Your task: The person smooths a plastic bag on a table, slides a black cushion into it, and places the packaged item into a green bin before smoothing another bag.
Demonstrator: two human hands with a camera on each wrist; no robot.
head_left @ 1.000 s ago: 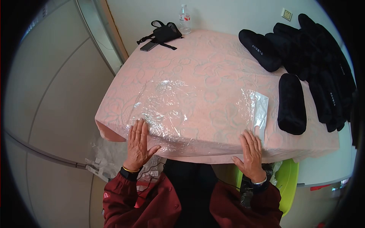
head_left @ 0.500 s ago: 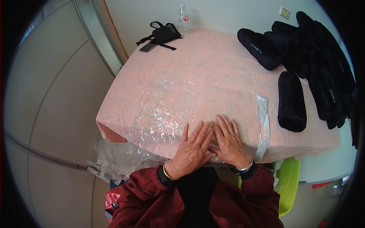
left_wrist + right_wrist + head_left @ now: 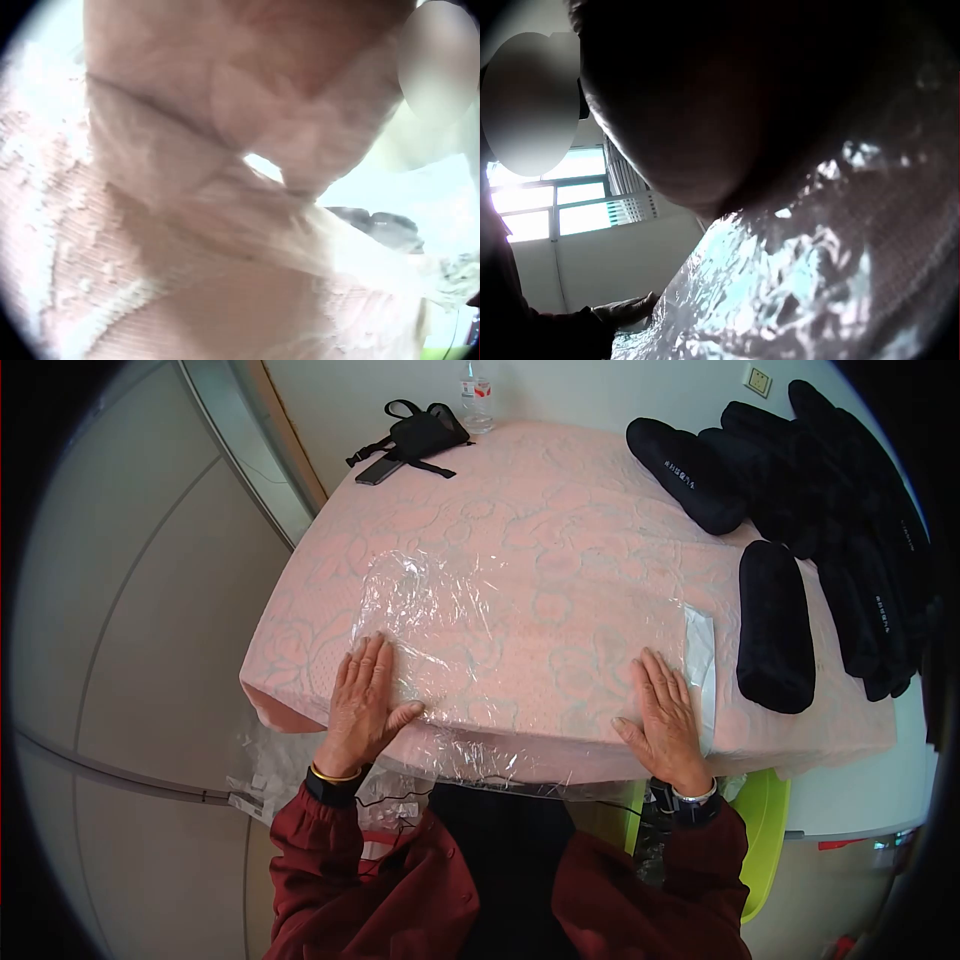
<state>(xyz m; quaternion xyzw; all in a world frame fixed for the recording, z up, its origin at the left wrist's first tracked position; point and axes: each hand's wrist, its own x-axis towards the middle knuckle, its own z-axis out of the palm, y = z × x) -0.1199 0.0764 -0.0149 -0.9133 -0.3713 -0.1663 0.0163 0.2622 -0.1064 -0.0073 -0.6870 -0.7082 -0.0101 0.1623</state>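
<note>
Has the left hand laid palm down at the left edge of the clear film, a little left of centre in the head view. Grip there open, with fingers pointing up the frame and thumb out toward the middle. Has the right hand palm down near the film's right end, right of centre, just beside the white strip. Grip there open too, with fingers extended and thumb pointing inward. Between both hands, see the film spread over the pink cloth and hanging past the near edge, wrinkled and shiny mostly on its left half.

At the right of the frame, find one dark cushion lying just beside the strip, and more dark cushions heaped at the upper right, some with pale lettering. At the upper left, note a black pouch with straps, touching a phone, and close by an upright bottle. Below the cloth, see a white part of the desk at lower right, a green tub under the near edge, and crumpled clear plastic at lower left. In the right wrist view, catch bright film at bottom centre and a window at left.
</note>
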